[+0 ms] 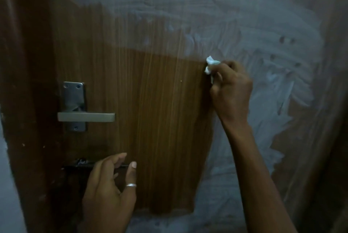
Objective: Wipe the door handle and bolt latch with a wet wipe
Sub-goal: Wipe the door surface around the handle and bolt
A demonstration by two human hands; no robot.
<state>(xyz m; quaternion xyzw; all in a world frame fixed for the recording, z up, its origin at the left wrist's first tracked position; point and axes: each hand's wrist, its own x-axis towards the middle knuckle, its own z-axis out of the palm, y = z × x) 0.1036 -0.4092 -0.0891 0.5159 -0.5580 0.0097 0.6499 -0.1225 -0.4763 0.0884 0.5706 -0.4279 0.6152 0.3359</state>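
**Wipe's on the wrong side of the door from the hardware**

The wooden door (160, 120) fills the whole view. A whitish smeary film (244, 25) runs across its top and down its right side, with a clean brown patch left in the middle.

The right hand (231, 91) is up right of the door's centre, at the line where the film meets clean wood. Its fingers are curled tight round a scrunched wet wipe (211, 65), which pokes out the top.

The left hand (109, 185) is low near the left edge, fingers loosely curved and thumb standing apart, not clamped on anything I can see. It hangs over the bolt latch (82, 165), but I can't tell if the fingertips touch it.

The door handle (85, 116) sits by the left edge. Its lever lies horizontal, free end pointing right toward the wipe hand. The latch is just below it, dark, also lying horizontal.

So both targets lie left of and below the wipe. The empty hand is much nearer them, so I reckon the wipe hand has to cross over. Neither fitting has the wipe on it yet.

There's a thin ring (131, 185) on the left thumb.
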